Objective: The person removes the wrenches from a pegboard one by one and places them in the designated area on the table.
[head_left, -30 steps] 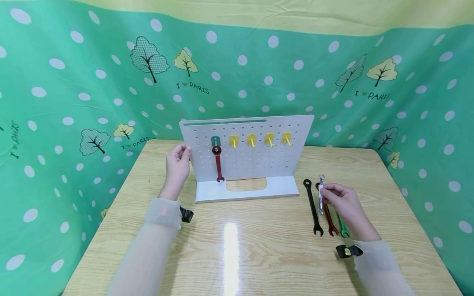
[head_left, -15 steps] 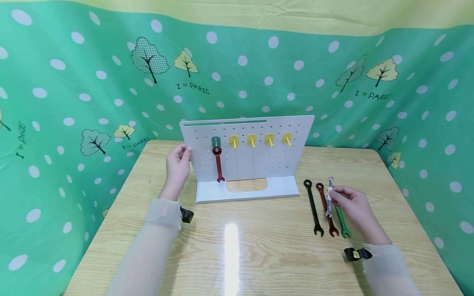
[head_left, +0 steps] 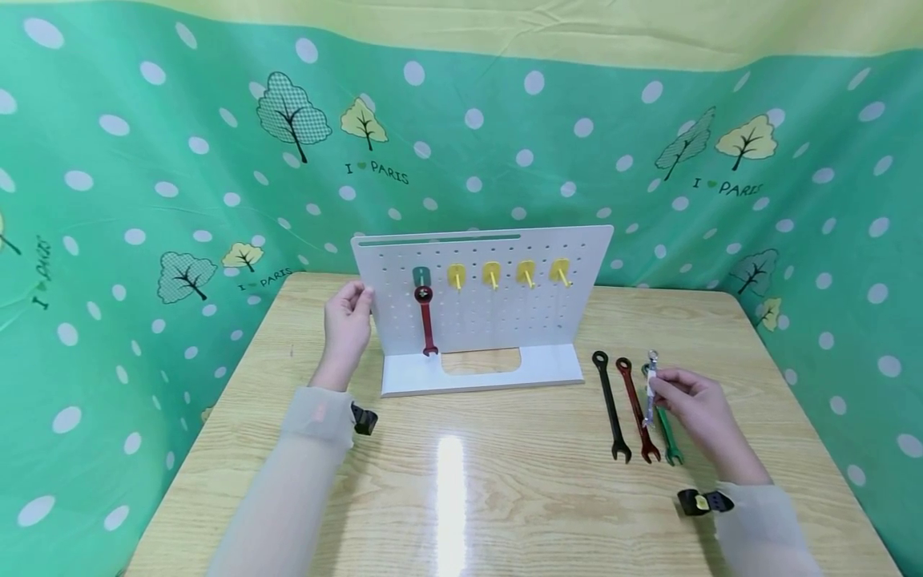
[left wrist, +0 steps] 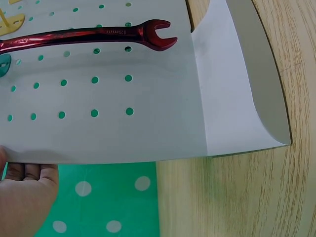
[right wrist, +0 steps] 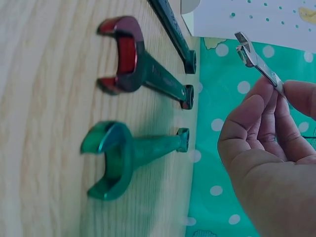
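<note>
My left hand [head_left: 348, 327] grips the left edge of a white pegboard stand [head_left: 479, 324], its curled fingers behind the edge in the left wrist view. On the board's teal hook [head_left: 421, 275] hangs a red combination wrench [head_left: 427, 324], ring end up, open end down. Off to the right, my right hand [head_left: 701, 407] pinches a small silver combination wrench [right wrist: 269, 74] between thumb and fingers. It is held upright above the table, in front of part of a green wrench [head_left: 671, 441]. A second red wrench [head_left: 634, 401] and a black wrench [head_left: 610, 405] lie beside the green one.
Several yellow hooks [head_left: 492, 275] with nothing on them line the board to the right of the teal hook. The wooden table [head_left: 534, 497] ends at a green dotted cloth [head_left: 461, 160] behind and at both sides.
My right hand has carried the silver wrench to the right, from beside the black wrench, across the red one, to the green one. My left hand has stayed on the board's edge.
</note>
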The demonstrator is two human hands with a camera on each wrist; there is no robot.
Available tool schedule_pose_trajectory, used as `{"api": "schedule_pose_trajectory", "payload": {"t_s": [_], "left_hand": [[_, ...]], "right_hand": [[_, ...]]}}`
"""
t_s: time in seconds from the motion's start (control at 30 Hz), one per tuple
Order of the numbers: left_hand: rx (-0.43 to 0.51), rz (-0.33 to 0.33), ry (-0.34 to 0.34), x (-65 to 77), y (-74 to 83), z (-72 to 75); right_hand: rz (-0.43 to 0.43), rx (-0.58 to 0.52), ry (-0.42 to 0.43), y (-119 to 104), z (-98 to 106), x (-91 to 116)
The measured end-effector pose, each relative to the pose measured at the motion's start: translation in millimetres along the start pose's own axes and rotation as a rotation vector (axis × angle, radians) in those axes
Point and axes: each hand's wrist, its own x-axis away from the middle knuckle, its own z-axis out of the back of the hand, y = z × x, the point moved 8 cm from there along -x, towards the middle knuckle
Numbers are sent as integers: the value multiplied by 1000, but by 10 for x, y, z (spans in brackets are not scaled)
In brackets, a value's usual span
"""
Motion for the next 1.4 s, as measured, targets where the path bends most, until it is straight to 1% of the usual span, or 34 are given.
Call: {"api": "schedule_pose_trajectory", "payload": {"t_s": [0.27, 0.43, 0.6, 0.77, 1.07, 1.27, 1.4], "left_hand": [[5, 0, 2, 3, 2, -1], [-1, -11, 3, 16, 12, -1], [-7, -8, 4, 21, 10, -1], [-1, -5, 2, 16, 14, -3], [0, -9, -1, 18, 17, -4], [-17, 6, -10, 14, 4, -11], [-18, 5, -12, 20, 18, -14]], "right_hand": [[-7, 46, -14, 22, 64, 48], [-34, 55, -32, 87, 93, 53], [-50, 68, -28, 113, 144, 65], [-57, 56, -30, 126, 207, 64], [-67, 49, -63, 162, 260, 90], [-68, 71, -70, 178, 305, 99], [-75, 84, -80, 192, 323, 96]]}}
